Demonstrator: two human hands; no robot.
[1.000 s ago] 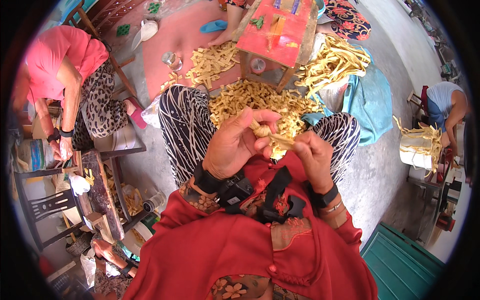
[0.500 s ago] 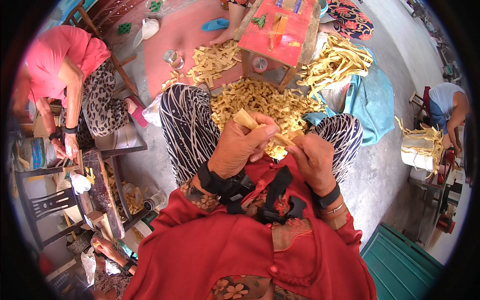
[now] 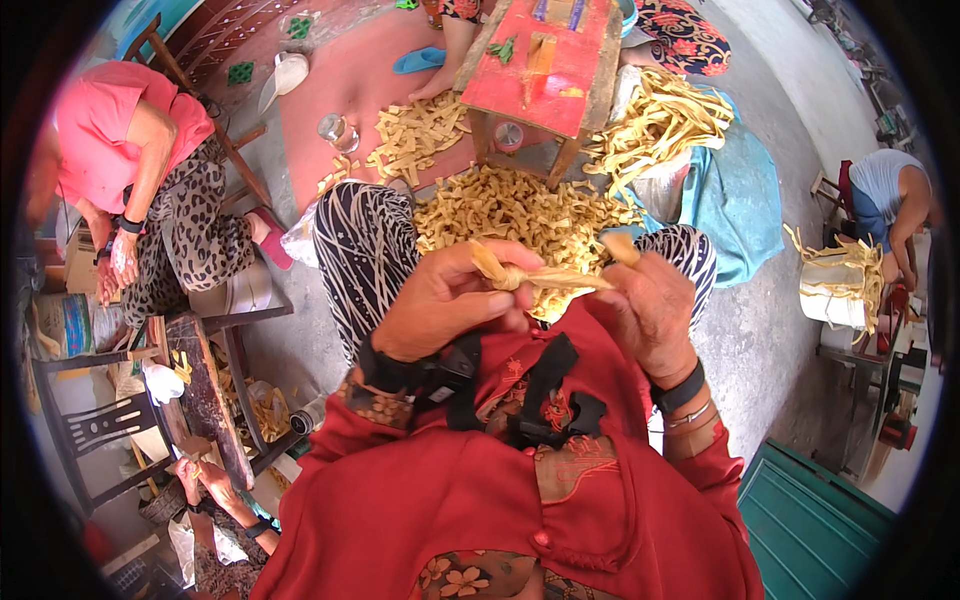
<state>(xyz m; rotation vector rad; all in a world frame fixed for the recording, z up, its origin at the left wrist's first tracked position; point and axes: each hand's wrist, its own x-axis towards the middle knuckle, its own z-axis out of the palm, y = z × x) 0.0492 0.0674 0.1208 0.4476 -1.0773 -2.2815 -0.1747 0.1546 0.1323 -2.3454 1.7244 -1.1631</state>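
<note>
My left hand (image 3: 450, 305) is closed on a pale yellow, knotted flat strip (image 3: 522, 275), with one end sticking up between its fingers. My right hand (image 3: 645, 310) is just to the right, fingers closed on the strip's other end; a short tan piece (image 3: 620, 247) stands up above it, and I cannot tell whether it belongs to the same strip. Both hands are above my lap. Beyond them, between my patterned knees, lies a large heap of short yellowish pieces (image 3: 480, 205).
A red low bench (image 3: 515, 75), loose pieces (image 3: 410, 145), long strips (image 3: 660, 120) on blue cloth (image 3: 740, 200), a glass jar (image 3: 338, 132). A pink-shirted person (image 3: 150, 150) works left, another (image 3: 890, 200) right, one's hands (image 3: 220, 490) lower left; a seated person's legs (image 3: 680, 40) are beyond the bench.
My left hand has moved left, and the knot now shows between my fingers. My right hand has moved right and up, with a piece now upright above it.
</note>
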